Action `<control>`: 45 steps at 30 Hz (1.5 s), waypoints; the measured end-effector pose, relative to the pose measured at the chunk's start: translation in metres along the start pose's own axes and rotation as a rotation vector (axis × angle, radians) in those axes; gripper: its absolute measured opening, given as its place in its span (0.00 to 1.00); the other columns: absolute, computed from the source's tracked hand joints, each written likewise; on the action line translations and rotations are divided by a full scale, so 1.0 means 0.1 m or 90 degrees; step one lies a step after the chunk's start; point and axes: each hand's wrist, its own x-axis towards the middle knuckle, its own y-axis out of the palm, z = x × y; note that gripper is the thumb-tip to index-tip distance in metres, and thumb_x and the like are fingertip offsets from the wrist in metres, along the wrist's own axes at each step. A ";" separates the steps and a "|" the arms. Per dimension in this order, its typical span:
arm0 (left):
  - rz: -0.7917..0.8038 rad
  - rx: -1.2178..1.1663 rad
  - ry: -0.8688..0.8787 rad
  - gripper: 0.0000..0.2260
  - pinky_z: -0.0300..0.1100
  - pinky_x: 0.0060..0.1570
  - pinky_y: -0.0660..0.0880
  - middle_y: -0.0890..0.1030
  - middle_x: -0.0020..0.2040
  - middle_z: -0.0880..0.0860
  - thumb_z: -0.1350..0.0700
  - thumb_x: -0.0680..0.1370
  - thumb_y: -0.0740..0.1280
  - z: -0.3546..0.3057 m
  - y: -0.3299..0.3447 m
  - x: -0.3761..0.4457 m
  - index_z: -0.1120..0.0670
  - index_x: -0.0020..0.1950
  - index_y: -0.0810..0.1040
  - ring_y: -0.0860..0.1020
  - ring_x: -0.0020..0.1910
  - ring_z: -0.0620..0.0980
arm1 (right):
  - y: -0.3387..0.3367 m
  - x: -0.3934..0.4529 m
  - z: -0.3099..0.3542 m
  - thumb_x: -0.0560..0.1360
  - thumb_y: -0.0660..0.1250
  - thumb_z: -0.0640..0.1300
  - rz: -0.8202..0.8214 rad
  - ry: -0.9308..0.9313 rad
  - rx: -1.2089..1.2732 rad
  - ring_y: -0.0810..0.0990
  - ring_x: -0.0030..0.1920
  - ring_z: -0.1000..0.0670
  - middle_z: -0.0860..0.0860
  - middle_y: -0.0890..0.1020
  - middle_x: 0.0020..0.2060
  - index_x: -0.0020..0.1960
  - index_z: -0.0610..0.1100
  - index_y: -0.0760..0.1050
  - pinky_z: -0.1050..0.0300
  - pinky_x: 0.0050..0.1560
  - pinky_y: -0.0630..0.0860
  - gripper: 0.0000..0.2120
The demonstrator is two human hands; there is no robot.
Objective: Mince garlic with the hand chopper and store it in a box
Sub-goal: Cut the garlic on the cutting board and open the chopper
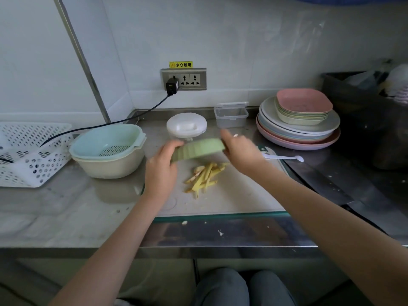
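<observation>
green dish (198,149) tilted, left edge low

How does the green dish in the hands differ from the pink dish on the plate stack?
The green dish is held tilted above the cutting board by the left hand and right hand; the pink dish sits level atop the plate stack. Green is motion-blurred, pink sharp. Both look like shallow matte dishes.

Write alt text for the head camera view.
Both hands, left hand and right hand, hold a tilted green dish above yellowish strips on a cutting board. Behind stand a white chopper and a clear box; stacked plates sit right, a colander bowl left.
</observation>
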 end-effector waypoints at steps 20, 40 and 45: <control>-0.007 -0.305 -0.592 0.12 0.52 0.48 0.77 0.79 0.43 0.56 0.73 0.71 0.64 0.03 -0.41 0.49 0.59 0.49 0.75 0.79 0.46 0.57 | -0.06 0.02 0.33 0.79 0.61 0.47 -0.008 0.156 0.380 0.79 0.40 0.43 0.42 0.80 0.40 0.61 0.42 0.65 0.49 0.43 0.77 0.13; 0.129 -0.373 -0.671 0.06 0.42 0.34 0.74 0.80 0.44 0.54 0.54 0.78 0.64 -0.12 -0.32 0.14 0.56 0.46 0.76 0.78 0.35 0.49 | -0.28 0.32 -0.76 0.79 0.57 0.38 -0.077 0.536 0.567 0.79 0.28 0.51 0.45 0.78 0.36 0.39 0.43 0.69 0.64 0.25 0.76 0.11; 0.156 -0.237 -0.508 0.05 0.40 0.31 0.70 0.81 0.44 0.50 0.52 0.78 0.66 0.00 -0.10 0.08 0.52 0.44 0.77 0.80 0.31 0.46 | 0.06 0.68 -0.98 0.80 0.59 0.42 -0.019 0.532 0.509 0.79 0.32 0.40 0.39 0.78 0.38 0.56 0.32 0.71 0.49 0.39 0.82 0.13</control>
